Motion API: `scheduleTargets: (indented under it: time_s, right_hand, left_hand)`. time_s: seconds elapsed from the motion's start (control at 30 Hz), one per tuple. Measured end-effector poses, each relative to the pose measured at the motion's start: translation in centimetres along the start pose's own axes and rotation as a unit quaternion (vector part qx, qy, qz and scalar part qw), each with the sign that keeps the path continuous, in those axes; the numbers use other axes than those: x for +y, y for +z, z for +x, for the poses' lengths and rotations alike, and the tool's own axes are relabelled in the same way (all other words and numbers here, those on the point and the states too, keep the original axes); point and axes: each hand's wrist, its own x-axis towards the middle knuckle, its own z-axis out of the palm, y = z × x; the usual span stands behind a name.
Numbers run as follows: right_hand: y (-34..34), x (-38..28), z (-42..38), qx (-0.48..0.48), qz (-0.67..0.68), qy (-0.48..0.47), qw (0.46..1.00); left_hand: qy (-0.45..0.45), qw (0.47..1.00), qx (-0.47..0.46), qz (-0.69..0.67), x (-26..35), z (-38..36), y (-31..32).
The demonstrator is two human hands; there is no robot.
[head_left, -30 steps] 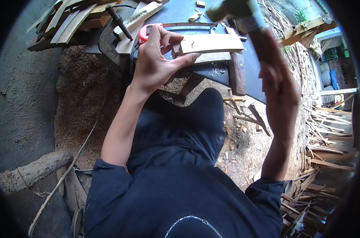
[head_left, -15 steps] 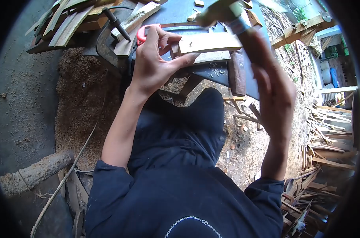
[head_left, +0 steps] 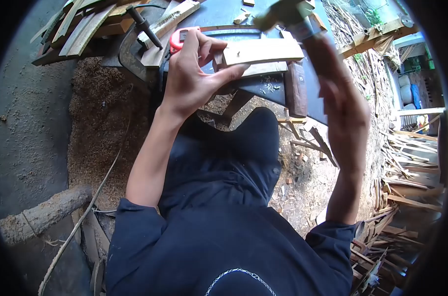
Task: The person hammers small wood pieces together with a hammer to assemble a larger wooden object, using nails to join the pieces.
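The wooden slat [head_left: 263, 51], pale and flat, lies across the top of a dark workbench [head_left: 263, 89], and the left hand [head_left: 189, 74] holds its near end: the thumb runs along the slat's lower edge and the fingers curl over the top beside it, so the hand is clamped on the wood. A small dark nail [head_left: 239, 51] stands out of the slat just beyond the left fingertips. A second, thinner strip [head_left: 263, 69] sits directly under the slat, touching it. The right hand [head_left: 344, 106] is raised well to the right of the left hand and closed around the handle of a hammer [head_left: 295, 17]; the hammer's head is blurred and hangs above the far edge of the slat, apart from the nail. The two hands are well apart, with the slat between them.

Behind the left hand's knuckles a red-handled tool [head_left: 177, 42] rests on the bench, partly hidden by the fingers. Further left of that hand lies a black metal punch or bolt [head_left: 142, 24] on a stack of bamboo strips [head_left: 81, 29]. Below the right hand a dark wooden block [head_left: 297, 89] stands against the bench edge. Sawdust [head_left: 105, 123] covers the ground under the left forearm, and a heap of wood offcuts [head_left: 406, 167] lies to the right of the right arm. A thick log [head_left: 41, 214] lies on the ground near the left elbow.
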Motion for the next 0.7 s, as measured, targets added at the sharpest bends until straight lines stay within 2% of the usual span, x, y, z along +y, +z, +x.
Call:
scheduleTargets:
  time_s: [0.07, 0.2, 0.27, 0.3, 0.37, 0.43, 0.5, 0.57, 0.63, 0.7]
  right_hand:
    - [-1.4, 0.2, -0.3, 0.066, 0.086, 0.057, 0.992]
    - [-2.6, -1.4, 1.6, 0.177, 0.135, 0.036, 0.974]
    - [-1.7, -1.0, 1.1, 0.181, 0.13, 0.042, 0.974]
    - [-0.5, -0.2, 0.8, 0.163, 0.112, 0.026, 0.98]
    - [1.4, 0.1, 0.4, 0.036, 0.012, -0.027, 0.999]
    - [1.8, -1.1, 0.0, -0.09, -0.018, 0.005, 0.996]
    - [1.5, -0.2, 0.4, -0.03, -0.015, -0.044, 0.998]
    - [0.3, 0.2, 0.0, 0.02, 0.062, 0.023, 0.998]
    - [-1.0, 0.5, -0.1, 0.084, 0.131, 0.092, 0.984]
    - [-1.5, -0.6, 1.4, 0.152, 0.14, 0.044, 0.977]
  left_hand:
    - [0.005, 1.0, 0.005, 0.005, -0.1, 0.1, 0.1]
    - [0.001, 1.0, -0.001, 0.019, -0.1, 0.2, 0.0]
    - [0.004, 1.0, 0.006, 0.013, -0.2, 0.2, 0.0]
    - [0.006, 1.0, 0.007, 0.009, -0.3, 0.1, 0.1]
    - [0.013, 1.0, 0.011, 0.0, -0.5, 0.2, 0.2]
    - [0.002, 1.0, -0.001, 0.0, -0.4, 0.1, -0.1]
    - [0.005, 1.0, -0.004, 0.021, -0.3, 0.3, -0.2]
    - [0.008, 0.998, -0.003, 0.064, 0.0, 0.1, -0.2]
    - [0.031, 0.999, 0.008, 0.036, -0.6, 0.1, 0.0]
    - [0.046, 0.998, 0.01, 0.048, -0.7, 0.2, 0.0]
